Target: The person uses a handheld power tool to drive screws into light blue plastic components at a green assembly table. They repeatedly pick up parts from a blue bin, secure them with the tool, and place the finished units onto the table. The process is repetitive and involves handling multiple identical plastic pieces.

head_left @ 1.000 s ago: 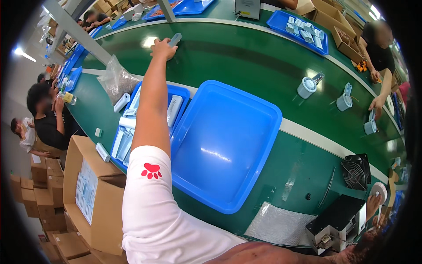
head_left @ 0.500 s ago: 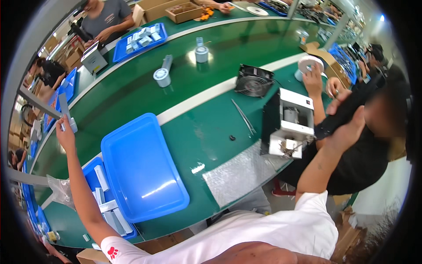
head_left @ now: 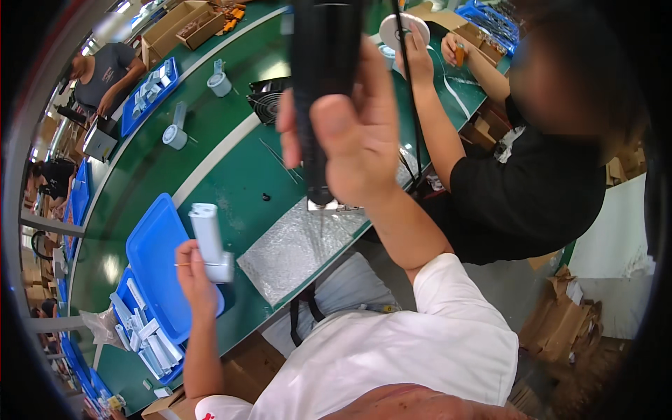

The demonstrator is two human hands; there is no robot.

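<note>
My left hand [head_left: 199,283] is closed around a pale plastic housing [head_left: 207,236], a tall block with a rounded lower end, held upright over the edge of a blue tray [head_left: 150,248]. A thin orange stick or wire shows across its fingers. My right hand [head_left: 360,150] grips a black electric screwdriver [head_left: 325,66] close to the camera, with its slim bit pointing down over a bubble-wrap sheet [head_left: 280,262]. The hand and tool hide most of what lies behind them, including the white box-shaped device.
A lower blue tray [head_left: 175,373] holds several pale parts. Tweezers [head_left: 278,155], a small black piece [head_left: 266,197] and a black fan [head_left: 264,105] lie on the green table. Similar housings [head_left: 175,136] stand on the belt. At right, a co-worker [head_left: 518,189] handles a white tape roll [head_left: 402,31].
My left hand has come from above the belt at far left to the tray's near side, holding a pale housing. My right hand has brought the screwdriver left, toward the middle.
</note>
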